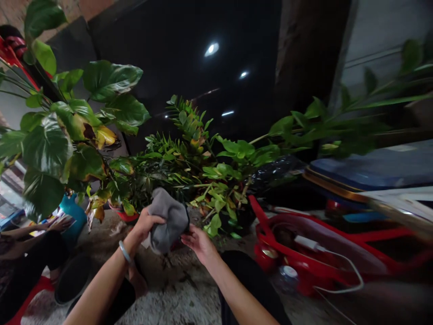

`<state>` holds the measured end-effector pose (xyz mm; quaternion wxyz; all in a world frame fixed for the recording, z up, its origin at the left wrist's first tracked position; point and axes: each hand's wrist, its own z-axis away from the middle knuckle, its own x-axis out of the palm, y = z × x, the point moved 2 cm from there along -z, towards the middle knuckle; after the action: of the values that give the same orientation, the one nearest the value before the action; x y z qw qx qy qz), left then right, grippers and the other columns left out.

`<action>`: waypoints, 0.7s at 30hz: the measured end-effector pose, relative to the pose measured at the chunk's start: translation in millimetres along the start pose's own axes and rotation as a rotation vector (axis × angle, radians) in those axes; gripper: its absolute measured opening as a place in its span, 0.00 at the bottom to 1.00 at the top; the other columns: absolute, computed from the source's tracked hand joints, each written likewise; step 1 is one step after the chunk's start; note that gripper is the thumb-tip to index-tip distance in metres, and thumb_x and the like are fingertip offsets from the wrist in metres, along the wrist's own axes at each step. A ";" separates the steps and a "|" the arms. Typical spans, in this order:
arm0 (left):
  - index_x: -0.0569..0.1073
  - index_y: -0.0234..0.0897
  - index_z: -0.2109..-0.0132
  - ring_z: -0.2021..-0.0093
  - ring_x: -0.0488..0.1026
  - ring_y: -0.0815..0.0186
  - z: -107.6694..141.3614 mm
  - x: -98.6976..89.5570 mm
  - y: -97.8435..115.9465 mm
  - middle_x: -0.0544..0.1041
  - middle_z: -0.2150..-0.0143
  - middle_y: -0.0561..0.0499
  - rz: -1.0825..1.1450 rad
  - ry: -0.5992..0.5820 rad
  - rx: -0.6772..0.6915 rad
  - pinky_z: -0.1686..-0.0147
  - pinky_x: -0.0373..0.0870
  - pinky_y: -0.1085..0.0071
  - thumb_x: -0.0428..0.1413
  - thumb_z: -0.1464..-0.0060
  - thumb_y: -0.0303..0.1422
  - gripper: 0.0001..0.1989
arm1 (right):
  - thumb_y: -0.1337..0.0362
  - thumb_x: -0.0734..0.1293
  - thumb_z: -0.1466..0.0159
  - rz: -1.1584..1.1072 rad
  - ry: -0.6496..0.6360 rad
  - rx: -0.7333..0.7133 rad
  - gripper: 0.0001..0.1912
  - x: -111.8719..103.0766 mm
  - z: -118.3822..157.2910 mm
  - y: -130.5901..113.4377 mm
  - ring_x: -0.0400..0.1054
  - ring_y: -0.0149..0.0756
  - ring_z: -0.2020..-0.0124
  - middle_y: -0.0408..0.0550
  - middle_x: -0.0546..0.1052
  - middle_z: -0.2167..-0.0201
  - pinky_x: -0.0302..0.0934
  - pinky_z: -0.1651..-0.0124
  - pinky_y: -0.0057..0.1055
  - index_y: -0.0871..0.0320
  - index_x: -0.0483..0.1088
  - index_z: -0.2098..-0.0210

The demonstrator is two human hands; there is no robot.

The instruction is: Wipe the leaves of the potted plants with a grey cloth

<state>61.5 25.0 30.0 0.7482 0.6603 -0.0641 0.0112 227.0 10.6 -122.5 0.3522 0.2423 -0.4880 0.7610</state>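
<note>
A grey cloth (168, 220) is held up in both hands, above the floor (182, 293) and in front of the plants along its far edge. The left hand (146, 224) grips the cloth's left side, thumb across the front; a pale bracelet (126, 253) circles that wrist. The right hand (200, 243) pinches the cloth's dark-trimmed right edge between thumb and fingers, the other fingers loosely curled.

Just beyond the cloth, low green plants (219, 176) spread before a dark panel (189, 49). Toward the floor's far left corner stands a large-leaved plant (47, 144), some leaves yellowed and brown, with a teal vase (72, 212) near it. A dark bucket (72, 280) sits on the left, beside another person's dark trousers (35, 259).

On the floor's right side, a blurred red plastic object (280, 241) holds a white plug (306, 243) with a white cable (356, 273).
</note>
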 end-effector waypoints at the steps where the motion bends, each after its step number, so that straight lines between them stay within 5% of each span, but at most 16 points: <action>1: 0.82 0.38 0.69 0.66 0.77 0.56 6.8 -1.1 -1.3 0.83 0.69 0.50 -0.034 -0.044 -0.019 0.60 0.73 0.62 0.67 0.74 0.24 0.17 | 0.63 0.74 0.51 0.018 0.005 0.002 0.11 -2.5 -1.8 0.7 0.75 0.39 0.75 0.42 0.79 0.77 0.67 0.69 0.34 0.53 0.72 0.69; 4: 0.83 0.38 0.63 0.61 0.78 0.52 19.6 -3.6 27.1 0.84 0.66 0.49 0.010 -0.063 0.047 0.57 0.73 0.61 0.66 0.75 0.24 0.23 | 0.64 0.74 0.51 0.051 0.020 -0.002 0.12 -8.1 -6.5 1.8 0.75 0.39 0.75 0.42 0.79 0.76 0.68 0.69 0.34 0.53 0.72 0.69; 8: 0.81 0.39 0.59 0.56 0.79 0.52 7.7 -7.6 71.1 0.83 0.68 0.49 0.141 0.091 0.203 0.53 0.73 0.60 0.68 0.73 0.27 0.25 | 0.64 0.75 0.51 0.049 0.028 0.004 0.15 -5.8 -5.8 1.7 0.77 0.41 0.71 0.45 0.81 0.71 0.69 0.67 0.35 0.53 0.74 0.63; 12: 0.79 0.39 0.63 0.62 0.79 0.55 -3.9 -20.1 32.9 0.82 0.69 0.50 0.085 0.223 0.114 0.57 0.73 0.60 0.68 0.75 0.26 0.24 | 0.64 0.75 0.51 0.026 0.040 0.007 0.15 -0.8 0.0 0.7 0.77 0.39 0.72 0.45 0.81 0.71 0.69 0.69 0.34 0.54 0.75 0.64; 16: 0.79 0.37 0.68 0.69 0.76 0.56 14.9 -32.0 -14.1 0.80 0.73 0.51 -0.002 0.151 -0.093 0.64 0.72 0.60 0.65 0.76 0.23 0.19 | 0.65 0.75 0.53 0.017 0.045 -0.006 0.14 -1.0 2.7 -2.1 0.76 0.38 0.74 0.44 0.81 0.73 0.69 0.72 0.32 0.53 0.75 0.66; 18: 0.80 0.37 0.67 0.69 0.76 0.57 26.9 -32.8 -3.1 0.81 0.72 0.51 0.038 0.166 -0.071 0.64 0.72 0.61 0.65 0.77 0.22 0.21 | 0.65 0.75 0.52 0.026 0.053 0.013 0.14 -1.5 2.4 -3.1 0.76 0.38 0.74 0.45 0.81 0.73 0.69 0.72 0.32 0.55 0.75 0.66; 21: 0.81 0.37 0.63 0.65 0.78 0.56 34.6 -26.7 41.5 0.82 0.70 0.52 0.150 0.215 0.064 0.60 0.74 0.62 0.65 0.77 0.24 0.24 | 0.65 0.74 0.51 0.035 0.064 0.022 0.13 -0.2 1.6 -3.3 0.76 0.37 0.74 0.45 0.81 0.74 0.70 0.71 0.32 0.56 0.75 0.65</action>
<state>28.1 -2.1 72.1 0.7262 0.6723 -0.0323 0.1399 229.8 10.0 -120.0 0.3515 0.2129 -0.4722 0.7798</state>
